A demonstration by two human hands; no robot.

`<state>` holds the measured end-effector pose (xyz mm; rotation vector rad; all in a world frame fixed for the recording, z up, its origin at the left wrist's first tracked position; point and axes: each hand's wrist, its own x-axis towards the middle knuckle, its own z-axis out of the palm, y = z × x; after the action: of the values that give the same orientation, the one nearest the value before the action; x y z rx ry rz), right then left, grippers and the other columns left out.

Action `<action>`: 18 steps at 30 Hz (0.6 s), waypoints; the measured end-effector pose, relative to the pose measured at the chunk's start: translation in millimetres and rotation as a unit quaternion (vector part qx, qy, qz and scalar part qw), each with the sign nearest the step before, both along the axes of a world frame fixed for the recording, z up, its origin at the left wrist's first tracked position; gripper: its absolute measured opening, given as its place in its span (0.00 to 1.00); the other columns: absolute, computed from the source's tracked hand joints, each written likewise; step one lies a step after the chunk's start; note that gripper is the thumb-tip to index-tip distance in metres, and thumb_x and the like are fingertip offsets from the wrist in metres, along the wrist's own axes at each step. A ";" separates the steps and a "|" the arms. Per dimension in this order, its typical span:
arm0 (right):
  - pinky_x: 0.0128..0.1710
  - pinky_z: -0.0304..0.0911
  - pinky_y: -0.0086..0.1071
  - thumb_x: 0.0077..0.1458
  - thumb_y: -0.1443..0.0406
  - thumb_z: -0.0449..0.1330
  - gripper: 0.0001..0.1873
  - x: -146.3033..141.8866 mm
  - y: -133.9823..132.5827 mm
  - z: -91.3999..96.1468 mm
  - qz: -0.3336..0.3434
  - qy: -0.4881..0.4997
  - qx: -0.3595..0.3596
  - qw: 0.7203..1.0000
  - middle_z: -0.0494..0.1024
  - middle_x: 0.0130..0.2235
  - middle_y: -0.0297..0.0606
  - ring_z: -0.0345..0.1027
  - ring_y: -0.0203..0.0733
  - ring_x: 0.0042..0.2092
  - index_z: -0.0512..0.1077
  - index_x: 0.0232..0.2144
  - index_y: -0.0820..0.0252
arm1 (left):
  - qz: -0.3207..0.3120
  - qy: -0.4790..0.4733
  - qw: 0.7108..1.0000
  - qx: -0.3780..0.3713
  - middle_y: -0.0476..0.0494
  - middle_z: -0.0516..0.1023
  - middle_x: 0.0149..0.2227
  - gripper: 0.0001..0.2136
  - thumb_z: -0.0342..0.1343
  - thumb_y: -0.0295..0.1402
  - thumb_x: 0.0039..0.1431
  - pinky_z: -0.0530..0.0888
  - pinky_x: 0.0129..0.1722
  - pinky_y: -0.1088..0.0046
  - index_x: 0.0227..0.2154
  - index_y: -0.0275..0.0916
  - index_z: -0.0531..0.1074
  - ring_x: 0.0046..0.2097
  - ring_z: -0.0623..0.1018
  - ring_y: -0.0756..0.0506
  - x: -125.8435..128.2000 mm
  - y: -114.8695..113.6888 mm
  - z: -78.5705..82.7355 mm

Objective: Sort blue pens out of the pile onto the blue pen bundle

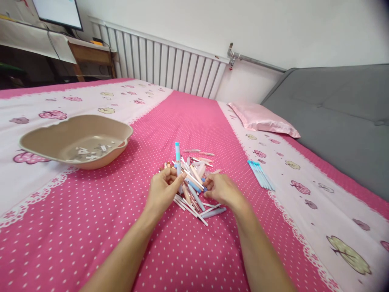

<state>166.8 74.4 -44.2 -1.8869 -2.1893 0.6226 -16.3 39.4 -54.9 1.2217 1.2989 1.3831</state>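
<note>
- Blue-capped pen (177, 160) stands upright, pinched between thumb and fingers of left hand (162, 190); its lower end sits in the pile of pens (193, 184) just under the fingertips.
- Right hand (221, 188) rests on the pile's right edge, fingers curled; probably pinching a thin piece, but the view is too small to be sure.
- Risk: loose heap on a soft bedspread (182, 251); a nudge could roll pens away from the fingers.
- Around: beige bowl (75, 140) well left of the left hand, small bits inside; bundle of blue pens (261, 175) right of the right hand; pillow (261, 117) beyond. Nothing blocks either.
</note>
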 end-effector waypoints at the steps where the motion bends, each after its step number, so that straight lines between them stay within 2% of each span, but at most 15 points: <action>1: 0.28 0.55 0.29 0.37 0.68 0.66 0.13 -3.0 -1.5 1.2 -0.006 -0.023 0.005 1.000 0.78 0.32 0.37 0.71 0.42 0.34 0.74 0.30 0.56 | -0.003 0.005 1.000 0.000 0.48 0.73 0.21 0.14 0.61 0.42 0.46 0.67 0.22 0.78 0.25 0.34 0.70 0.22 0.71 0.51 -0.1 0.1 0.0; 9: 0.27 0.52 0.29 0.44 0.63 0.61 0.13 -17.2 -6.1 4.5 -0.026 -0.128 0.040 0.991 0.77 0.35 0.37 0.71 0.44 0.38 0.71 0.36 0.54 | -0.006 0.023 1.000 0.013 0.46 0.74 0.21 0.14 0.59 0.42 0.47 0.67 0.23 0.77 0.26 0.33 0.70 0.23 0.72 0.50 0.8 -0.2 0.3; 13: 0.28 0.53 0.30 0.45 0.65 0.58 0.10 -14.0 -4.0 2.1 -0.033 -0.139 0.047 0.989 0.78 0.34 0.37 0.71 0.45 0.38 0.72 0.34 0.54 | 0.015 0.018 0.999 0.022 0.48 0.72 0.20 0.14 0.60 0.42 0.46 0.67 0.21 0.78 0.24 0.35 0.69 0.21 0.71 0.51 -1.2 0.6 0.5; 18: 0.31 0.56 0.31 0.47 0.70 0.54 0.13 -8.2 -1.5 1.3 -0.073 -0.152 0.065 0.984 0.78 0.37 0.40 0.71 0.45 0.41 0.73 0.36 0.54 | 0.065 0.009 0.998 0.009 0.48 0.74 0.21 0.16 0.60 0.44 0.45 0.68 0.22 0.76 0.27 0.34 0.71 0.22 0.73 0.49 -8.2 1.2 0.9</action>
<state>158.6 72.9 -42.9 -2.1648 -2.1706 0.1689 -24.5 40.6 -54.0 1.1815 1.4015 1.4806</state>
